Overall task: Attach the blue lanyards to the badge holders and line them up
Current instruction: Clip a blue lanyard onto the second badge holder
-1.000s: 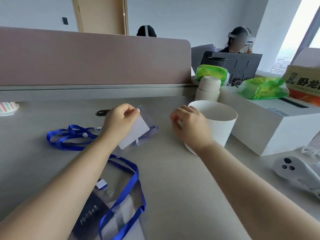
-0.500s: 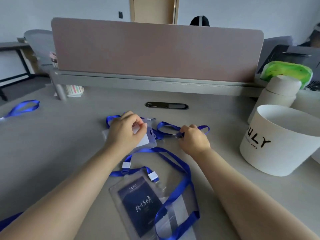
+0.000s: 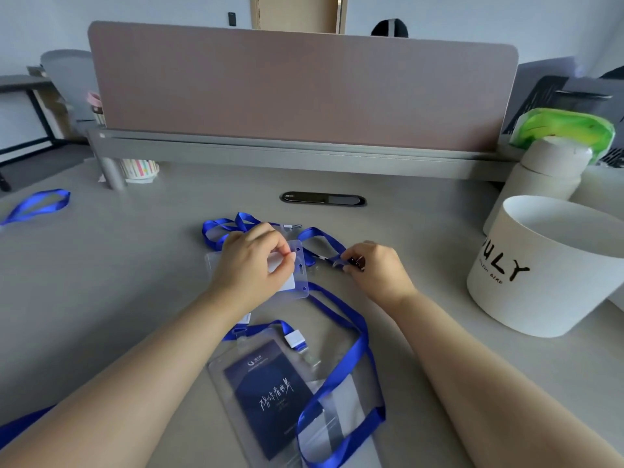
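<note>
While left grip (image 3: pixel 250 265) pinches clear badge holder (image 3: pixel 301 279) | right grip (image 3: pixel 378 270) pinches lanyard clip (image 3: pixel 356 262), seemingly metal

Left hand (image 3: pixel 250 269) pinches badge holder (image 3: pixel 301 282); right hand (image 3: pixel 378 272) pinches lanyard clip (image 3: pixel 355 262); forearms outstretched.

A pale grey table (image 3: pixel 101 282) runs to a dusty-pink divider panel (image 3: pixel 304 89) on a grey rail (image 3: pixel 270 153), with a dark oval cable port (image 3: pixel 322 199) near it. Beyond stand a pale wall (image 3: pixel 152 11) and a wooden door (image 3: pixel 299 11). At far left stands a dark-framed desk (image 3: pixel 23 86). The light is soft and even.
</note>
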Demonstrator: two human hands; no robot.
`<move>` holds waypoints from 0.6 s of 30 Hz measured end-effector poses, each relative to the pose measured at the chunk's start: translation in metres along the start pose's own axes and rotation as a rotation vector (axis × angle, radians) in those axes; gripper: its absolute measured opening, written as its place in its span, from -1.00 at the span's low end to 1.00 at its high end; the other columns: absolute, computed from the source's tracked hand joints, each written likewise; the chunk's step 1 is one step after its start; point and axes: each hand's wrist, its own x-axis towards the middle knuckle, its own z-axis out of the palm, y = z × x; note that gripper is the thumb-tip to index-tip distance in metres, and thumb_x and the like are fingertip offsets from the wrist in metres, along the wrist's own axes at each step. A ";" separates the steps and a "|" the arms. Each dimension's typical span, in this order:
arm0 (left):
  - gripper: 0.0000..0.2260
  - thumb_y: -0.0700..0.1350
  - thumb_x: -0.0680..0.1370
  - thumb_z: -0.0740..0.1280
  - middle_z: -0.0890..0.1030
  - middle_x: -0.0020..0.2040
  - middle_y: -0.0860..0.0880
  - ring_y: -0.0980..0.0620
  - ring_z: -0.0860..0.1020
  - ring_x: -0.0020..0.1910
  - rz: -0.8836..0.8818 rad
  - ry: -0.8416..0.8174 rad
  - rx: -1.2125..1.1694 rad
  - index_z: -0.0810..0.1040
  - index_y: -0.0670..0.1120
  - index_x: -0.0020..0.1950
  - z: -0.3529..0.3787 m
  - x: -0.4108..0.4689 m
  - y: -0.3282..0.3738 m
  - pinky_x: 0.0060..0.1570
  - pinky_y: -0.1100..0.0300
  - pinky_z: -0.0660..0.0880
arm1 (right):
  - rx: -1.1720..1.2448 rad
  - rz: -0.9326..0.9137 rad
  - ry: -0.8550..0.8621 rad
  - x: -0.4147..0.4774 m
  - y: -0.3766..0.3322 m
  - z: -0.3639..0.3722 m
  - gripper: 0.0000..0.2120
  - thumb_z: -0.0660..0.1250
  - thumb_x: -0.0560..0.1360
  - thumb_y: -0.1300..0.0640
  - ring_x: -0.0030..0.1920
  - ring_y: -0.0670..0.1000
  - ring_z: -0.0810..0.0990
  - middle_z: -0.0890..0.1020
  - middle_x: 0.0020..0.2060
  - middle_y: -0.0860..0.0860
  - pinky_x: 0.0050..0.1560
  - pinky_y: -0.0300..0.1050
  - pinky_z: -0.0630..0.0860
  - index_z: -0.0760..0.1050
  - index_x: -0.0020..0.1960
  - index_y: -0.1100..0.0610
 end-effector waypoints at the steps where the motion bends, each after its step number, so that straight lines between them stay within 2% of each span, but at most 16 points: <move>1: -0.77 0.00 0.40 0.22 0.54 -0.33 -0.01 0.07 0.43 -0.39 0.002 -0.005 0.001 0.49 -0.14 -0.33 0.000 -0.001 0.000 -0.25 0.15 0.37 | 0.028 -0.015 0.019 -0.001 -0.001 0.001 -0.88 0.36 0.44 0.25 -0.11 0.04 0.52 0.54 -0.02 0.05 0.01 -0.10 0.50 0.61 -0.04 0.18; 5: -0.78 0.07 0.34 0.23 0.49 -0.26 0.00 0.13 0.36 -0.28 0.026 -0.037 0.021 0.41 -0.08 -0.25 0.000 -0.004 -0.004 -0.12 0.14 0.25 | -0.009 -0.171 0.107 -0.005 -0.006 0.002 -0.95 0.36 0.43 0.21 0.10 0.04 0.47 0.50 0.16 0.06 0.04 -0.21 0.39 0.58 -0.12 0.17; 6: -0.77 0.08 0.32 0.24 0.48 -0.24 0.00 0.13 0.35 -0.25 0.049 -0.048 0.027 0.39 -0.07 -0.22 0.000 -0.005 -0.005 -0.10 0.15 0.23 | -0.006 -0.218 0.105 -0.006 -0.009 0.002 -0.95 0.35 0.43 0.22 0.07 0.06 0.49 0.56 0.09 0.06 0.06 -0.16 0.43 0.57 -0.12 0.17; 9: -0.70 0.13 0.26 0.27 0.48 -0.20 0.00 0.11 0.36 -0.19 0.121 -0.089 0.064 0.29 0.01 -0.16 -0.001 -0.006 -0.008 -0.09 0.24 0.15 | 0.057 -0.295 0.082 -0.008 -0.014 0.003 -0.94 0.30 0.44 0.24 -0.21 0.11 0.59 0.65 -0.23 0.06 -0.07 0.03 0.54 0.52 -0.11 0.20; 13: -0.63 0.19 0.23 0.29 0.47 -0.19 0.01 -0.01 0.49 -0.22 0.179 -0.098 0.129 0.26 0.01 -0.16 -0.001 -0.007 -0.009 -0.04 0.17 0.19 | 0.066 -0.323 0.107 -0.009 -0.019 0.005 -0.89 0.31 0.42 0.22 -0.31 0.11 0.62 0.68 -0.29 0.06 -0.16 -0.07 0.55 0.58 -0.08 0.16; 18: -0.62 0.22 0.26 0.29 0.48 -0.21 0.00 -0.04 0.50 -0.30 0.217 -0.063 0.180 0.26 0.00 -0.18 0.000 -0.006 -0.009 -0.07 0.19 0.18 | 0.061 -0.340 0.113 -0.010 -0.024 0.005 -0.85 0.32 0.40 0.14 -0.33 0.09 0.62 0.68 -0.32 0.05 -0.16 -0.08 0.57 0.62 -0.07 0.11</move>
